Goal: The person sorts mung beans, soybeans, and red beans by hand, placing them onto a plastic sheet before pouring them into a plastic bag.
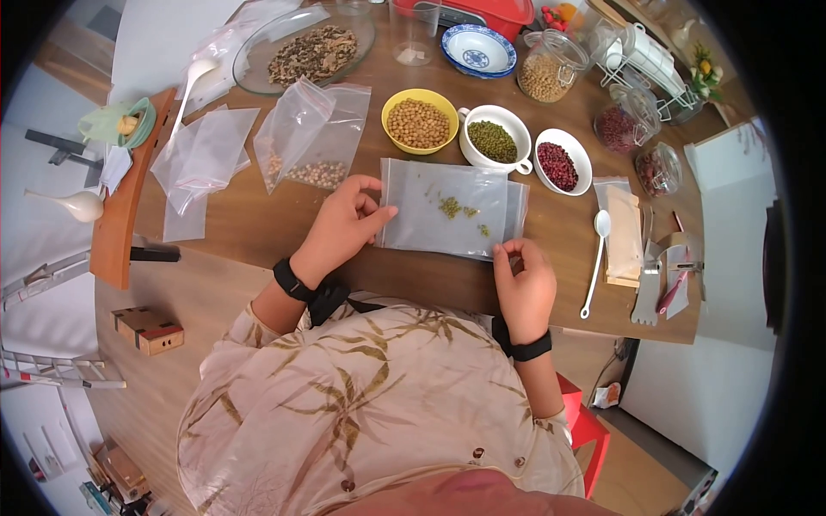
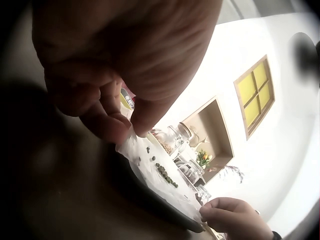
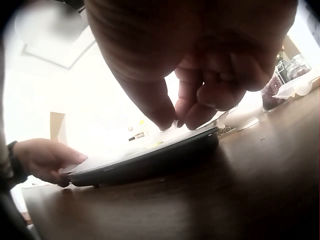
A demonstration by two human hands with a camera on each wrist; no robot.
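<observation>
A clear plastic zip bag with a few green mung beans lies flat in front of the person. In the right wrist view a thin dark slab shows beneath it. The left hand pinches the bag's left edge between thumb and fingertips, as the left wrist view shows close up. At the lower right corner, the right hand pinches the bag between thumb and index finger. Just behind the bag stand a yellow bowl of chickpeas, a white two-handled bowl of mung beans and a white bowl of red beans.
Left of the bag lie other plastic bags, one holding pale beans. A glass plate of dried brown pieces and blue-patterned bowls sit farther back. To the right are glass jars and a white spoon.
</observation>
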